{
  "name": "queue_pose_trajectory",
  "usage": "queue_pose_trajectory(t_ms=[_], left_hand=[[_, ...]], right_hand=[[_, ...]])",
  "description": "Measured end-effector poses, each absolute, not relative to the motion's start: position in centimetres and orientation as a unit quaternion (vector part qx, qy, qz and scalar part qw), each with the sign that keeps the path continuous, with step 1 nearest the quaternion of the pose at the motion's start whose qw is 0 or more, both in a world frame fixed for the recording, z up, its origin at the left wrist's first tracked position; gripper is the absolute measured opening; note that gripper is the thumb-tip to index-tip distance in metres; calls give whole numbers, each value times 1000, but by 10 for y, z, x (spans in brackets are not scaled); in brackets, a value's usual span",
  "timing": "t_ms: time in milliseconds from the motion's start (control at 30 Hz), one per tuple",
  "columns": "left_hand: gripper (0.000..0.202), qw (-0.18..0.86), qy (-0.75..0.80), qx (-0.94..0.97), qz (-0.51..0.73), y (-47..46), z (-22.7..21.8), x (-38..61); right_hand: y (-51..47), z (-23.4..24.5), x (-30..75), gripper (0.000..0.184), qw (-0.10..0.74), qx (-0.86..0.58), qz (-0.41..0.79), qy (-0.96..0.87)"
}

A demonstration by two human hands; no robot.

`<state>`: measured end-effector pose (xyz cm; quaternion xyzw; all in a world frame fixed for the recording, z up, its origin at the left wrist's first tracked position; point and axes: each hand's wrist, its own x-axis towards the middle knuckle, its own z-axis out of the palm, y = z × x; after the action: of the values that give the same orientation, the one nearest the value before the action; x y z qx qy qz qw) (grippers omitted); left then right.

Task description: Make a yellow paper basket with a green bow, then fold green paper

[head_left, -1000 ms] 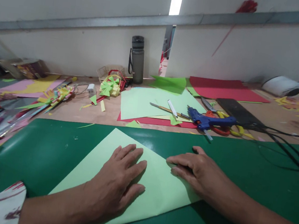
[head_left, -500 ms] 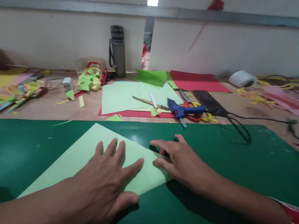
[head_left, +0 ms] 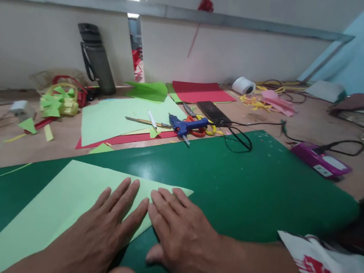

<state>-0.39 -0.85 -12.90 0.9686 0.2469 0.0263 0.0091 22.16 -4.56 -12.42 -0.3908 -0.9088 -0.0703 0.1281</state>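
Note:
A light green sheet of paper (head_left: 53, 200) lies folded on the green cutting mat (head_left: 229, 185), its pointed corner reaching to the right. Flat on the paper's middle rests my left hand (head_left: 106, 220), fingers stretched out and thumb apart near the bottom edge. My right hand (head_left: 181, 228) lies palm down across the right part of the paper, near the pointed corner, with its fingers extended. The fingertips of both hands almost meet. Part of the paper's lower edge is hidden beneath the hands.
Behind the mat are a blue glue gun (head_left: 186, 124), a craft knife (head_left: 147, 122), a white pen (head_left: 152, 119), a phone (head_left: 213, 113) and red paper (head_left: 203, 92). A dark bottle (head_left: 98, 63) stands at the back left. A purple power strip (head_left: 320, 161) sits at the right.
My right hand has moved from pinching near the paper's right corner to lying flat on it, closer to my left hand. The view has turned to the right.

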Motion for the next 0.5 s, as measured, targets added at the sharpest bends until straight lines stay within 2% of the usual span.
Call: queue_pose_trajectory(t_ms=[100, 333, 500], left_hand=[[99, -15, 226, 972, 58, -8, -145, -4], [91, 7, 279, 960, 6, -23, -124, 12], [86, 28, 294, 955, -16, -24, -118, 14]], right_hand=[[-57, -130, 216, 74, 165, -408, -117, -890], [-71, -124, 231, 79, 118, -440, -154, -877], [-76, -127, 242, 83, 128, -475, -152, -857]])
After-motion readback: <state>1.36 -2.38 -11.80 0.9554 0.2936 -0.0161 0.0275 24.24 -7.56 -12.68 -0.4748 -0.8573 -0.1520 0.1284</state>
